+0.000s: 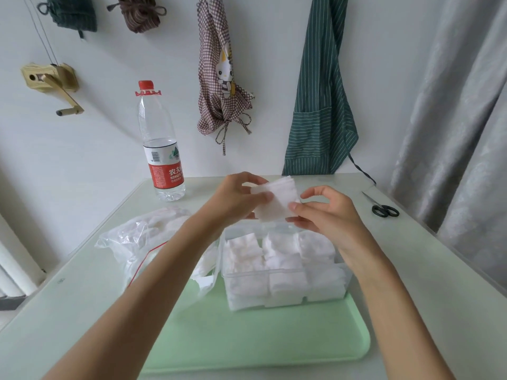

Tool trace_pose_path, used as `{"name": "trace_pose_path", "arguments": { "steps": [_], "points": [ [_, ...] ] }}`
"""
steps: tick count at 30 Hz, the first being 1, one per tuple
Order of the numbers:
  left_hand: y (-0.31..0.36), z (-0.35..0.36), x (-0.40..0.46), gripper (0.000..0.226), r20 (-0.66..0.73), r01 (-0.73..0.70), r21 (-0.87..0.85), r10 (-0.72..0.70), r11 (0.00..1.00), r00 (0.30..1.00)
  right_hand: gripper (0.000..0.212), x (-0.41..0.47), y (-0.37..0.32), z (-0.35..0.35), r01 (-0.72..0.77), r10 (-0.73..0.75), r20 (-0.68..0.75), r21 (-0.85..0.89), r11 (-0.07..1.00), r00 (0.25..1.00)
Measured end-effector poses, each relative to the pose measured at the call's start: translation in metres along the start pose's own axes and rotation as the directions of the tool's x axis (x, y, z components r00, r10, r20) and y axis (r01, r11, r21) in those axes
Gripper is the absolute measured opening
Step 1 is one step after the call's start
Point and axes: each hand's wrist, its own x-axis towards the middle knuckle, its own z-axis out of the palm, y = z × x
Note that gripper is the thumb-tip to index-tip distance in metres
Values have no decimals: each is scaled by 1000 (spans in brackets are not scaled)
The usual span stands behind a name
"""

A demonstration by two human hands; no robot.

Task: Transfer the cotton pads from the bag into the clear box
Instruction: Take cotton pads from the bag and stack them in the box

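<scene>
Cotton pads (275, 200) (seemingly stacked) tilted in both hands' grip.

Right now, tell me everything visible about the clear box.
The clear box is a rectangular, see-through plastic container, open-topped with no lid seen on it. It stands upright on a pale green mat, close beside the plastic bag. White cotton pads fill it in rows nearly to the rim. A small notch shows on its front lower edge. Both hands hold a stack of pads above its far side; neither visibly touches the box.
</scene>
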Motion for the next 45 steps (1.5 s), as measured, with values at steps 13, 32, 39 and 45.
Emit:
{"name": "trace_pose_path", "arguments": {
  "steps": [13,32,39,45],
  "points": [
    [-39,36,14,17,-9,-132,757,213,640,977,15,14,43,-9,-53,-16,-106,-619,783,994],
    [-41,28,20,38,510,-502,802,67,323,858,37,9,30,-26,-28,-36,-53,-863,504,998],
    [-43,43,24,42,571,-578,815,106,51,814,31,8,40,-5,-14,108,21,-950,313,994],
    [-45,41,23,39,519,-521,827,70,212,852,25,8,39,-8,-29,122,11,-945,325,992]
  ]
}}
